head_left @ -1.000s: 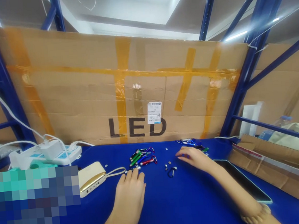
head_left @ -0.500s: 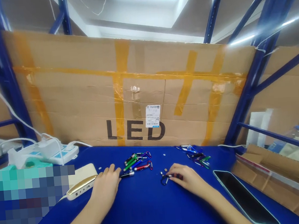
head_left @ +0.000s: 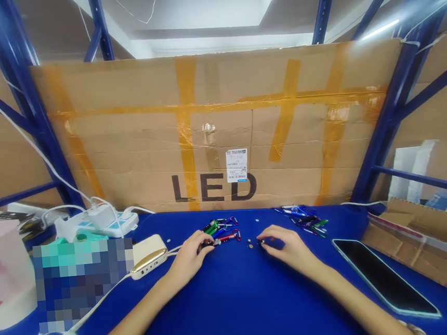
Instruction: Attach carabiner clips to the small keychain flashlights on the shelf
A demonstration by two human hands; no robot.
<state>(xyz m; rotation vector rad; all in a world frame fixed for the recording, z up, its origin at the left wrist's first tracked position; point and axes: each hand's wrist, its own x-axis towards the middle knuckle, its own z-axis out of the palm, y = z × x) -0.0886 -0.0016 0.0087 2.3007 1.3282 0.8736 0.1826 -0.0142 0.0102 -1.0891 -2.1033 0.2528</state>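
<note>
On the blue table [head_left: 239, 307] lies a pile of small coloured keychain flashlights [head_left: 221, 226] with carabiner clips. My left hand [head_left: 190, 254] rests at the near edge of the pile, fingers curled onto a dark flashlight [head_left: 210, 243]. My right hand [head_left: 283, 243] is a little to the right, its fingertips pinched on a small dark part [head_left: 261, 242]. Tiny silver button cells [head_left: 249, 246] lie between my hands. A second pile of flashlights [head_left: 306, 216] sits further right.
A gold power bank [head_left: 148, 252] with a white cable lies left of my left hand. A phone [head_left: 381, 276] lies screen-up on the right. A white power strip [head_left: 99, 224] sits back left, a white container [head_left: 2, 275] far left. A taped cardboard sheet marked LED [head_left: 220, 131] stands behind.
My left hand moved right from the power bank to the flashlight pile and closed on a dark flashlight. My right hand stayed by the small parts. The camera shifted, showing more of the left side.
</note>
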